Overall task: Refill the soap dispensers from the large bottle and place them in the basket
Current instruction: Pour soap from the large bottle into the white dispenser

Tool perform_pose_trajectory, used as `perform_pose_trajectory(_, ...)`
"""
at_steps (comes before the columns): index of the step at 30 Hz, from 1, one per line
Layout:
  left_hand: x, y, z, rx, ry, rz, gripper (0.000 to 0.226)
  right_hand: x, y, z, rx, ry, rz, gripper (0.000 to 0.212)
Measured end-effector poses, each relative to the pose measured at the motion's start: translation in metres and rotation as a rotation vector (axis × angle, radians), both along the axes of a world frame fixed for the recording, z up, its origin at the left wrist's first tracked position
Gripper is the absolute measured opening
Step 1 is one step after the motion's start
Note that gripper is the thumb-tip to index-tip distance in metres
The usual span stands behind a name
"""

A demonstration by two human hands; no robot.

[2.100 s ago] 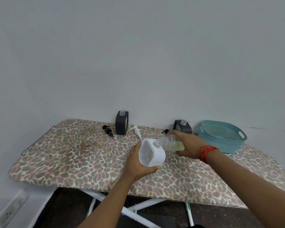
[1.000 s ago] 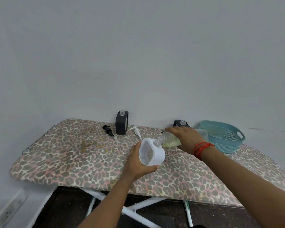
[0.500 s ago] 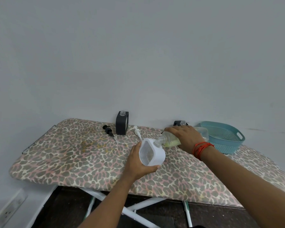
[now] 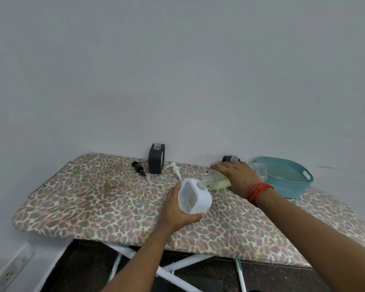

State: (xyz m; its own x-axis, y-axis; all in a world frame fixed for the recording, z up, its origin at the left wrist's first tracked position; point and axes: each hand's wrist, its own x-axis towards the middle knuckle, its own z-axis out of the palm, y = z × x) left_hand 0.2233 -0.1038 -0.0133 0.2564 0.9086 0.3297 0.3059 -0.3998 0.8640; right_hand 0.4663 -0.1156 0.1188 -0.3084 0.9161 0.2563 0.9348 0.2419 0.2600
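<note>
**Soap poured neck to neck over the ironing board**

The left hand (image 4: pixel 177 209) gripped the white dispenser (image 4: pixel 195 197), fingers wrapped round its body, and held it tilted just above the ironing board (image 4: pixel 93 197) so that its open neck faced right. The right hand (image 4: pixel 236 178) had its fingers closed over the bottle (image 4: pixel 217 180), which lay almost level with its mouth touching that neck; the yellowish soap pooled along its lower side, a sign the pour was probably under way.

Two black dispensers waited uncapped by the wall, one (image 4: pixel 156 159) standing clear, the other (image 4: pixel 230 159) mostly hidden behind the right hand. A black pump (image 4: pixel 139 167) and a white pump (image 4: pixel 176 170) lay on the board, likely set aside for refitting. The teal basket (image 4: pixel 287 178) sat at the right end, with no dispenser in it.

The board wore a leopard-print cover, stood on white legs against a plain grey wall, with a socket (image 4: pixel 13 268) low at left.
</note>
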Motion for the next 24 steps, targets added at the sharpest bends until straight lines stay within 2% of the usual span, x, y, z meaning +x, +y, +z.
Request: perform_pose_trajectory(24,0.0002,-0.0005,0.0010,0.005,0.026,0.012,0.107,0.0009,0.0028,-0.0032,0.003,-0.026,-0.020,0.075)
